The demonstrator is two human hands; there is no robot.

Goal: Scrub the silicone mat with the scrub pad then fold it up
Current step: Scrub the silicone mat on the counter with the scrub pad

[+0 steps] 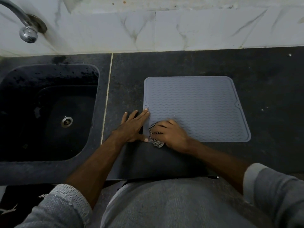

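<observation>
Scrubbing step: right hand (171, 134) grips the pad (156, 142) on the mat's (197, 104) near-left corner — left hand (133, 125), open, pins its edge. Next, work rightward and farther.

Dark stone counter (271, 76) bears a flat grey mat (205, 102).

The right hand (171, 134) covers most of the checked scrub pad (157, 143), and its fingertips are motion-blurred. The mat's (197, 106) near-left corner is hidden under both hands. The tap (19, 22) is cut off by the left edge, its spout out of view.
</observation>
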